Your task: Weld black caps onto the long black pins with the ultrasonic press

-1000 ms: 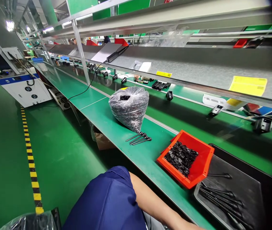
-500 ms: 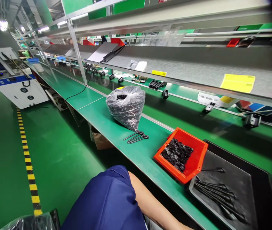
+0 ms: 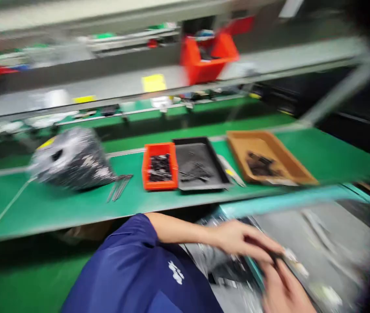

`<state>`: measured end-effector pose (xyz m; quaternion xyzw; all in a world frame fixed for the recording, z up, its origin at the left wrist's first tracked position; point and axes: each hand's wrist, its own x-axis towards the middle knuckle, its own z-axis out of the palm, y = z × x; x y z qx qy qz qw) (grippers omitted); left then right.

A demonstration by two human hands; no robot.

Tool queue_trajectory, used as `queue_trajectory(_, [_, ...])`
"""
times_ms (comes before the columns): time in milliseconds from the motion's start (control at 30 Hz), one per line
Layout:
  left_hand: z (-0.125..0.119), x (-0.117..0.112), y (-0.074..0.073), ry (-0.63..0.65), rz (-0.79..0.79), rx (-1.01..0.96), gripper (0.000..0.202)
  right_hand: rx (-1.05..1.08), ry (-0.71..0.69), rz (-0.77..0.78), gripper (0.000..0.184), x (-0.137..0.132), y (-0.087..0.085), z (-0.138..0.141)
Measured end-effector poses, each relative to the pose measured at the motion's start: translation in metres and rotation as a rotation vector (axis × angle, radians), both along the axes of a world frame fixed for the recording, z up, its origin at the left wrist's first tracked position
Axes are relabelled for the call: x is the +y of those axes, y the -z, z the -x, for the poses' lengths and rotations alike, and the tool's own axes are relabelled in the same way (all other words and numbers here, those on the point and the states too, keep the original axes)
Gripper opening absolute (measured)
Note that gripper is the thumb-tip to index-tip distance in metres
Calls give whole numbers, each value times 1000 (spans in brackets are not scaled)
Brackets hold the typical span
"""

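The picture is smeared by motion. My left hand (image 3: 242, 239) reaches to the right from a blue sleeve, low in the view, over a teal-edged grey surface (image 3: 322, 230). Its fingers seem pinched on a small dark part (image 3: 274, 256). My right hand (image 3: 283, 289) rises from the bottom edge and meets the left fingertips at that part; its grip is too blurred to read. Both hands are below the front edge of the green bench (image 3: 57, 206).
On the bench, from left to right, lie a clear bag of black parts (image 3: 70, 158), a few black rods (image 3: 119, 187), an orange bin (image 3: 146, 167) of black pieces, a black tray (image 3: 214, 163) and a brown tray (image 3: 289, 161). A red bin (image 3: 209, 56) stands on the shelf above.
The view has swung sharply right and down. Both hands, out of sight before, now meet low in the view. The brown tray and grey surface have come into sight.
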<state>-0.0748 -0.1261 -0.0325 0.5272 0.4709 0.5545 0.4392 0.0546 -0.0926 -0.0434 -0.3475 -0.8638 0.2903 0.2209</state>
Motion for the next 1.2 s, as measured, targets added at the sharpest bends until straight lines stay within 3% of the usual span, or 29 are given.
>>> queue_trajectory(33, [-2, 8, -5, 33, -39, -43, 34, 36, 168, 30, 45, 2, 0, -23])
queue_trajectory(67, [-3, 18, -8, 26, -68, -72, 35, 204, 333, 76, 49, 2, 0, -38])
queue_trajectory(167, [-14, 50, -11, 40, -85, -83, 34, 510, 448, 276, 48, 11, 3, -50])
queue_trajectory(300, [-37, 68, -8, 107, -116, -133, 37, 692, 532, 275, 41, 25, 7, -52])
queue_trajectory(567, [-56, 82, -11, 96, -62, -95, 43, 800, 572, 268, 37, 29, 12, -62])
queue_trajectory(833, [-67, 91, -24, 101, 16, -188, 53, 742, 628, 168, 35, 40, 17, -67])
queue_trajectory(967, [-72, 102, -29, 103, 29, -159, 44, 743, 620, 199, 35, 50, 16, -70])
queue_trajectory(1067, [-72, 122, -31, 119, 24, -109, 39, 716, 612, 203, 37, 62, 14, -76])
queue_trajectory(1200, [-68, 174, -33, 62, -80, -35, 33, 688, 688, 124, 45, 74, 21, -94])
